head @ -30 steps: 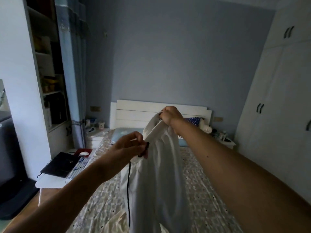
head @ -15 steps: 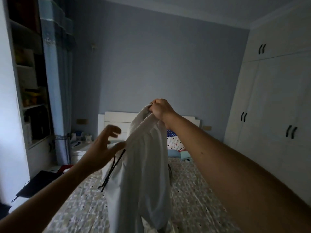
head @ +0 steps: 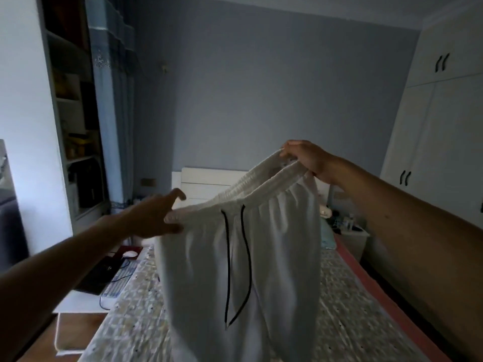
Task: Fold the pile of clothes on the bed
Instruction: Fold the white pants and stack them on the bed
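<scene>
White trousers (head: 240, 270) hung above bed (head: 352, 322), waistband (head: 261, 189) stretched wide, no longer bunched as half second earlier. Right hand (head: 305, 159) gripped one end; left hand (head: 154, 218), earlier released, pinched other. We judged garment opened out, ready for laying flat on bed.

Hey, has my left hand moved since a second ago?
Yes. The left hand has moved left: it was in front of the white headboard, and now sits just past its left edge, pinching the waistband of the white trousers.
</scene>
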`<action>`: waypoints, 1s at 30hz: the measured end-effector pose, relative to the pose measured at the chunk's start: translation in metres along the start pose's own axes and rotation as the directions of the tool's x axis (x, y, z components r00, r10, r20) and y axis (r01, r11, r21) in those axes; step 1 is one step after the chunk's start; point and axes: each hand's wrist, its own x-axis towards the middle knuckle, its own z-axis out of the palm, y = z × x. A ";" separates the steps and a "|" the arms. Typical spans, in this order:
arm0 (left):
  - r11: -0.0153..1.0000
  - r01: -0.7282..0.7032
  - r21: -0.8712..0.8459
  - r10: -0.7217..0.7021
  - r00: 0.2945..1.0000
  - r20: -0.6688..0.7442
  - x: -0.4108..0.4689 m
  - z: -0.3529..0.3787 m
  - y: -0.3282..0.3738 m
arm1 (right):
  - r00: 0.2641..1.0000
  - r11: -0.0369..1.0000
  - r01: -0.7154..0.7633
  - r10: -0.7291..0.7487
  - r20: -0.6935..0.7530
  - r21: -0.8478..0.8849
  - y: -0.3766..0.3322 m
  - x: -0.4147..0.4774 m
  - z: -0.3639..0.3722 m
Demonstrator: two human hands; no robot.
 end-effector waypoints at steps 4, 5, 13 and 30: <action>0.941 0.091 0.327 -0.100 0.995 0.009 0.013 -0.047 0.004 | 0.967 0.958 0.100 -0.029 0.255 -0.270 0.002 -0.017 -0.017; 0.921 0.104 0.376 -0.120 0.993 0.019 0.015 -0.057 0.005 | 0.957 0.932 0.124 -0.021 0.289 -0.341 0.002 -0.019 -0.017; 0.890 0.161 0.426 -0.078 0.975 -0.206 0.013 -0.099 0.013 | 0.946 0.801 0.312 -0.211 0.247 -0.511 0.015 -0.018 -0.018; 0.509 0.500 -0.700 -0.501 0.834 0.232 0.008 -0.085 0.048 | 0.969 0.964 -0.230 0.214 0.124 0.130 -0.025 -0.033 0.068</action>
